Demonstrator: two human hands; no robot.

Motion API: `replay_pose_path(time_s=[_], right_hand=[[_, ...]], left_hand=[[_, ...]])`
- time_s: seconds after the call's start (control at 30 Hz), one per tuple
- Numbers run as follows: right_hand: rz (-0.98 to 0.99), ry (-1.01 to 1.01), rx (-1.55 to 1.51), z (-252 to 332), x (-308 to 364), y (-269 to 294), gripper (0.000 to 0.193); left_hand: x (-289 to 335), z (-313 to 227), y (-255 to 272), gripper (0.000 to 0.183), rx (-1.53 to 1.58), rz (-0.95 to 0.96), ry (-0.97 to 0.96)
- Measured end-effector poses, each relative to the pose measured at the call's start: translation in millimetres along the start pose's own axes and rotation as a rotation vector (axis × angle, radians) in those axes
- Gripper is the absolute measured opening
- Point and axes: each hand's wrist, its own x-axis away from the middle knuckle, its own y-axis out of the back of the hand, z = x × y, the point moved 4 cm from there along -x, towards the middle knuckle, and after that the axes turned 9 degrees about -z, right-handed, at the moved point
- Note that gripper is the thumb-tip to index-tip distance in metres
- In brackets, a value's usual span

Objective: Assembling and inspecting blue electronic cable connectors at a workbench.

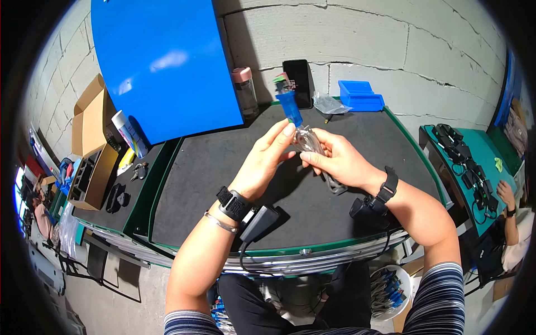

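Note:
Over the dark mat I hold a coiled grey cable [310,143] with a translucent blue plug [288,106] at its upper end. A blurred green and dark tip tops the plug, which points up and away from me. My left hand [265,153] is closed at the plug's base, thumb and fingertips against it where it meets the cable. My right hand [346,163] is closed around the coil; its lower loops hang out below the fingers. Straps with small black devices sit on both wrists.
On the dark-topped bench [223,167] stand a pink-capped bottle [245,92], a black phone [298,84], a clear bag [330,104] and a blue bin [360,96]. A spray can [129,133] and cardboard box [92,162] are left. Below right, a white bucket [408,285] holds similar cables. Someone's hand [506,194] is far right.

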Motion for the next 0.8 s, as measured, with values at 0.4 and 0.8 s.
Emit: replay_pose_path(time_s=[0.4,0.8], right_hand=[[0.084,-0.297,-0.535,-15,-2,-4,0.038],[-0.137,0.111,-0.058,-1,-6,10,0.051]], left_hand=[[-3,14,6,0.049,-0.071,0.023,0.065],[-2,18,5,0.045,-0.026,0.022,0.150]])
